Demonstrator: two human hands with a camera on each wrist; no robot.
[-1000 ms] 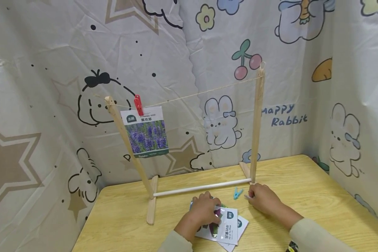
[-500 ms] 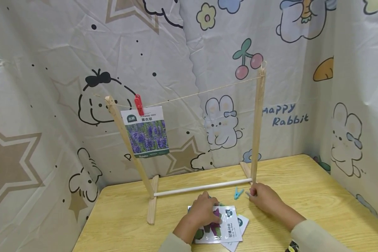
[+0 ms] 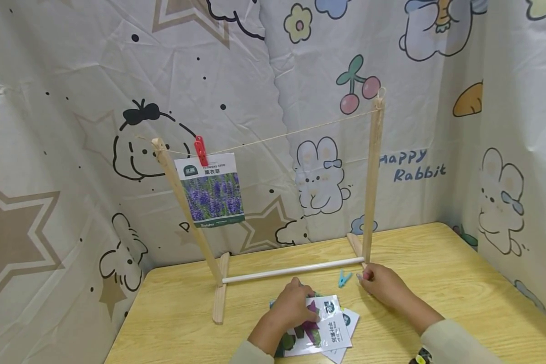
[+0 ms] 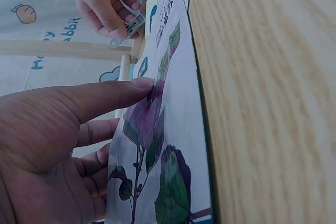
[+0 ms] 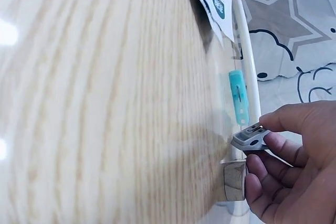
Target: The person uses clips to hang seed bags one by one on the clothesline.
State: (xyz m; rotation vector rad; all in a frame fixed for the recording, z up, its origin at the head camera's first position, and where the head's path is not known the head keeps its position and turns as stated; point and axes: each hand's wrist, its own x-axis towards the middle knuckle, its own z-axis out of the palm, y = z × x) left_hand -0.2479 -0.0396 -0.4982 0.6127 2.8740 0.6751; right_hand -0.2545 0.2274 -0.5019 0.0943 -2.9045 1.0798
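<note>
Grey clothespin [image 5: 249, 137] first: the right hand [image 3: 384, 285] pinches it between thumb and forefinger, close to the foot of the wooden right-hand post [image 3: 372, 187], and I cannot tell whether its jaws are squeezed apart. The left hand [image 3: 292, 306] grips the upper seed packet [image 3: 329, 323], thumb on the printed face and fingers behind it, just above the table [image 3: 173, 313]; another packet [image 3: 349, 321] pokes out from underneath. To do this well, I would peel only the top packet away, feeling with the fingertips that the lower one is not coming along. Its white header faces the right hand, so a quarter turn would bring that edge uppermost for clipping. Keeping the thumb off the header leaves room for the pin, and a light hold should avoid creasing the glossy film. Just beyond the hands lies a turquoise clothespin [image 3: 344, 278], near the white rod [image 3: 296, 269]. Above, a red clothespin [image 3: 200, 151] fastens a lavender packet [image 3: 213, 197] to the string [image 3: 291, 134] toward its left end: a good model, with header up. Pinching string and paper together, gently, would spare the thin line a hard tug.
</note>
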